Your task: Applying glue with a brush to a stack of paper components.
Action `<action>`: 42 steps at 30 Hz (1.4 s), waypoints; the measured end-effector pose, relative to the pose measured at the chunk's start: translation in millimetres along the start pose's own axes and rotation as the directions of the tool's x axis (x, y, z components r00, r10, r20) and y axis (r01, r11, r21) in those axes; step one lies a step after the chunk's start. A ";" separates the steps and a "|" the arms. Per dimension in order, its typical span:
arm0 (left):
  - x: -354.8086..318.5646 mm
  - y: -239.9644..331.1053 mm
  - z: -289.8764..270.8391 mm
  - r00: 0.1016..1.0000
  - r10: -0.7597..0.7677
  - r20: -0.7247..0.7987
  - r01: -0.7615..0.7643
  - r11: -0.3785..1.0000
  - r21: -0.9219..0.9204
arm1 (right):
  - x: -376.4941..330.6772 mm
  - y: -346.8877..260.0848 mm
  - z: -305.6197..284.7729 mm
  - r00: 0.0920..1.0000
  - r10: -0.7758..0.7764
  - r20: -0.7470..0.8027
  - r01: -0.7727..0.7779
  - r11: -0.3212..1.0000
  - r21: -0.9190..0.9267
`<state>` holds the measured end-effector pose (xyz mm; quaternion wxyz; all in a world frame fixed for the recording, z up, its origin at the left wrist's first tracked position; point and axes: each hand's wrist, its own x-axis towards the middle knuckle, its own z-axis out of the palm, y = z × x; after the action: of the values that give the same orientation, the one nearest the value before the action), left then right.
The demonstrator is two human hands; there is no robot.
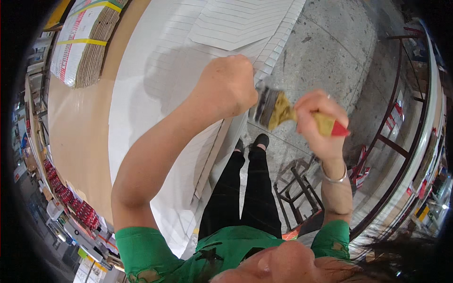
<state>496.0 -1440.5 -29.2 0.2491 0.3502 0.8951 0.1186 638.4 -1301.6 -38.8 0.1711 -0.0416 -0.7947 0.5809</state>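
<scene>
My right hand (315,115) is wrapped round the handle of a wide paintbrush (281,111). This brush has a yellow handle with a red end and dark bristles, which point left toward my other hand. My left hand (231,84) is closed in a fist over the right-hand edge of the white sheets (188,89). Its fingertips are turned away, and whatever they may hold is hidden. The sheets lie overlapped in fanned rows, with a stepped edge. The bristles are close to my left knuckles; I cannot tell whether they touch.
A strapped bundle of corrugated cardboard (85,42) lies at the far left on a tan board (75,137). A dark metal stool (299,193) stands on the grey concrete floor (325,52) at my right. Farther right is a metal-framed table (396,146).
</scene>
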 end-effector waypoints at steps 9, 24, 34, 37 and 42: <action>-0.7 -1.4 11.4 0.982 0.129 -0.139 -0.132 0.991 -0.008 | -21.9 -7.7 0.7 0.995 -0.090 0.044 0.094 0.991 -0.093; -136.8 -3.5 123.1 0.925 -0.263 -0.275 0.369 0.796 0.480 | -120.9 -18.3 -28.4 0.952 0.186 -0.245 -0.122 0.959 0.254; -139.0 -16.8 70.2 0.980 -0.195 0.046 0.179 0.954 0.239 | -95.3 -16.9 -6.9 0.952 0.141 -0.271 -0.048 0.945 0.324; -133.0 -13.4 60.8 0.966 -0.216 0.143 0.192 0.967 0.166 | -87.7 -19.9 -3.4 0.953 0.123 -0.276 -0.033 0.950 0.310; -134.0 -9.4 81.2 0.982 -0.187 0.017 0.161 0.887 0.432 | -75.9 -21.9 2.0 0.959 0.098 -0.265 -0.030 0.968 0.248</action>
<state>618.2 -1536.2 -53.0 0.2014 0.3180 0.9194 -0.1140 711.9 -1330.6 -35.7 0.2645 -0.1266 -0.6849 0.6670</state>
